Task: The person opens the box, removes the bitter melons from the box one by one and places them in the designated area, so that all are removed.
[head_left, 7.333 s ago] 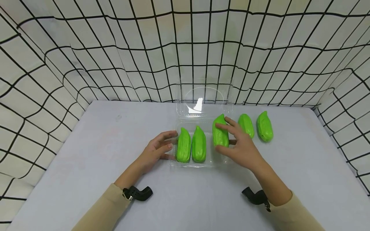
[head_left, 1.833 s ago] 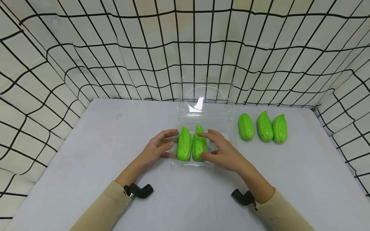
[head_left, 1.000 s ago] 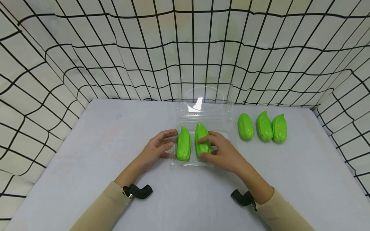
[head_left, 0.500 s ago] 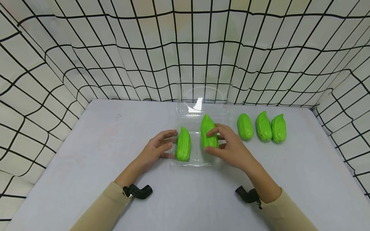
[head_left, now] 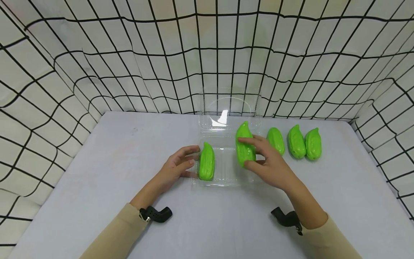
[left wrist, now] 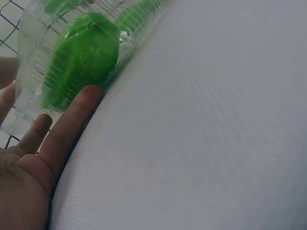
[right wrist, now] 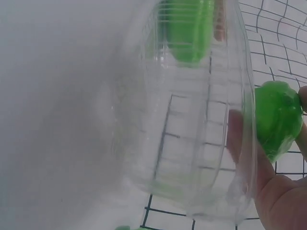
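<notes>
In the head view, just right of centre, the right hand (head_left: 270, 165) has its fingers and thumb curled round a green chayote-like toy gourd (head_left: 244, 149), holding it raised above the right end of the clear plastic clamshell tray (head_left: 226, 180); the tray's lid stands open toward the upper middle of the frame. At the tray's left end lies a second green gourd (head_left: 207, 162), and the left hand (head_left: 176, 167) rests against that end with relaxed, nearly straight fingers, closed on nothing. To the right, on the pale surface (head_left: 97, 172), three more gourds (head_left: 295, 142) lie in a row. The step in hand looks like carrying a gourd out of the tray toward that row; the next move would call for setting it down beside the nearest one without knocking it, while the other hand steadies the tray. In the left wrist view, upper left, the straight fingers (left wrist: 67, 129) touch the ribbed tray wall (left wrist: 29, 86), and the lying gourd (left wrist: 79, 57) shows through it. In the right wrist view the tray fills the middle, the remaining gourd (right wrist: 189, 28) sits at the top, and at the right edge the held gourd (right wrist: 277, 117) is gripped outside the tray wall (right wrist: 192, 143).
</notes>
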A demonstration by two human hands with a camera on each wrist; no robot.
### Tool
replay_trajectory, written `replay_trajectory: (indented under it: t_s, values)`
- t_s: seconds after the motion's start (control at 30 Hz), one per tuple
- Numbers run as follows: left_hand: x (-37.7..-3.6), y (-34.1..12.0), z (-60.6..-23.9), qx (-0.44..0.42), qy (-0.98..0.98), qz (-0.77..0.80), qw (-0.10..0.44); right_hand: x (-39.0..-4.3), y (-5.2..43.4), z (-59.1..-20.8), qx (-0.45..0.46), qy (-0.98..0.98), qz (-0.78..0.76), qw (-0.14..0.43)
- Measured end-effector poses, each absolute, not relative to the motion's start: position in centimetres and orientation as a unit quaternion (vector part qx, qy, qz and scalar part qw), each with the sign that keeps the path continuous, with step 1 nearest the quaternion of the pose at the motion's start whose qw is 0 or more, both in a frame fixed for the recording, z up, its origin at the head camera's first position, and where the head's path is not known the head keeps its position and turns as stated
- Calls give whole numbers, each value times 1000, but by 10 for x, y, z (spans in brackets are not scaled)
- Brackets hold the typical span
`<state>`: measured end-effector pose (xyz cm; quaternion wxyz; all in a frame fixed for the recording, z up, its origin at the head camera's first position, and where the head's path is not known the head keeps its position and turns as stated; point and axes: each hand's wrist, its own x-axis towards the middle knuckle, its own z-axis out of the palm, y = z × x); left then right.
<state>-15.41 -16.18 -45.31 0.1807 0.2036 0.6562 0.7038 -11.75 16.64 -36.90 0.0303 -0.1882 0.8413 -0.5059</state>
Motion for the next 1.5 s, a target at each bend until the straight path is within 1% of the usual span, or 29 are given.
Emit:
replay_trajectory:
  t_s: [0.23, 0.6, 0.9, 1.2, 1.5]
  values:
    - [-154, -162, -452, 198, 662, 700, 178, -115, 179, -367, -186, 837, -514, 16]
    - [-154, -160, -452, 198, 663, 698, 181, -103, 210, -368, -169, 867, -468, -5]
    - [-155, -159, -453, 197, 667, 696, 179, -93, 233, -370, -162, 897, -410, -39]
    - [-156, -161, -455, 197, 662, 701, 179, -88, 244, -371, -146, 904, -401, -34]
    - [-155, -161, -453, 196, 665, 698, 179, -83, 255, -375, -117, 906, -407, -11]
